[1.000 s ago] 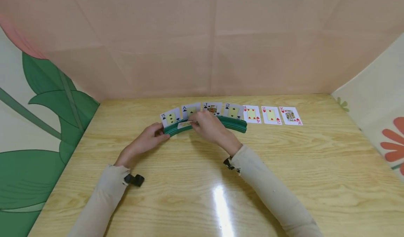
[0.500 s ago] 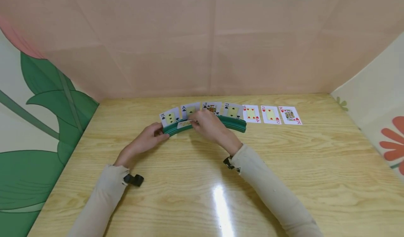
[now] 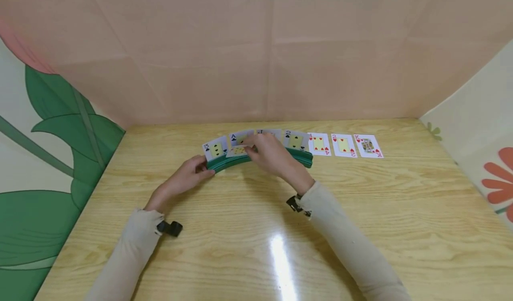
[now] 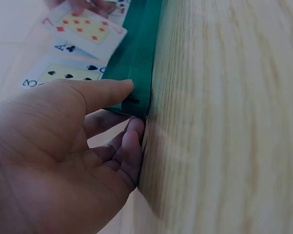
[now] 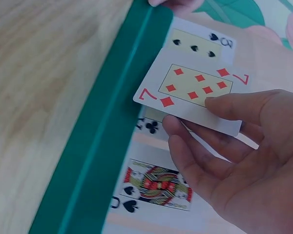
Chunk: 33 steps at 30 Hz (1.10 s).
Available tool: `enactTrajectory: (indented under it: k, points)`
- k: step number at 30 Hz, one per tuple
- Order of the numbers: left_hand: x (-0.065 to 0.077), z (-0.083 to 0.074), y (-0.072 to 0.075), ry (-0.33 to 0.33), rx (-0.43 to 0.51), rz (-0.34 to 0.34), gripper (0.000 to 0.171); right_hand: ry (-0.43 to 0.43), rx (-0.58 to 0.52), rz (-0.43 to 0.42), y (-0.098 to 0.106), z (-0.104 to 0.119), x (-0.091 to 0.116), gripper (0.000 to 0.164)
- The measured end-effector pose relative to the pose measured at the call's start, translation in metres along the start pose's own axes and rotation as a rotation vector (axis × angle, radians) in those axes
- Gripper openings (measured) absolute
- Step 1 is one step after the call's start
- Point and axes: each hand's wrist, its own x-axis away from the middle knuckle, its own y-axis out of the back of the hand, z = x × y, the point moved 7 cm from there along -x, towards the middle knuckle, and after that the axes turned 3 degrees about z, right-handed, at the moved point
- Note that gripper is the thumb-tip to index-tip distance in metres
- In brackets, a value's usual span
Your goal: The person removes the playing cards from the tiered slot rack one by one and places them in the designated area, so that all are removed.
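Observation:
In the head view my left hand (image 3: 189, 177) grips the left end of a curved green card holder (image 3: 236, 159). The thumb lies over its end in the left wrist view, fingers curled at the end and underside. My right hand (image 3: 269, 155) pinches a playing card, the seven of diamonds (image 5: 198, 90), between thumb and fingers. This card is tilted, its lower corner right at the holder's edge, overlapping the three of spades (image 3: 215, 148) and the ace of clubs (image 3: 236, 137). Also along the holder are the jack of spades (image 5: 156, 185), partly hidden by my right hand, and a black two (image 3: 295, 140).
Right of the holder, three hearts cards lie in a row: a four (image 3: 319, 144), a two (image 3: 344, 145) and a king (image 3: 368, 146). The wooden table (image 3: 224, 247) ends at a pink back wall covering (image 3: 272, 69), with printed side panels left and right.
My right hand has lifted the seven of diamonds up from the holder's front and shifted slightly right, so more of the card shows. My left hand stays on the holder's end.

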Motion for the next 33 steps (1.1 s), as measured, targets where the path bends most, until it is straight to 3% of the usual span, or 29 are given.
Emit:
enactTrajectory:
  k: [8, 20, 28, 33]
  points:
    - [0.0, 0.001, 0.001, 0.001, 0.003, -0.009, 0.035, 0.055, -0.006, -0.032, 0.01, 0.013, 0.004, 0.021]
    - [0.0, 0.0, -0.001, 0.006, 0.001, -0.011, 0.035, 0.111, 0.127, -0.098, 0.027, 0.023, 0.036, 0.024]
    - [0.002, -0.002, 0.0, -0.004, -0.002, -0.005, 0.036, 0.129, 0.092, -0.163, 0.039, 0.015, 0.06, 0.042]
    - [0.003, -0.003, 0.0, -0.015, 0.006, -0.005, 0.039, 0.181, 0.061, -0.256, 0.047, 0.012, 0.073, 0.049]
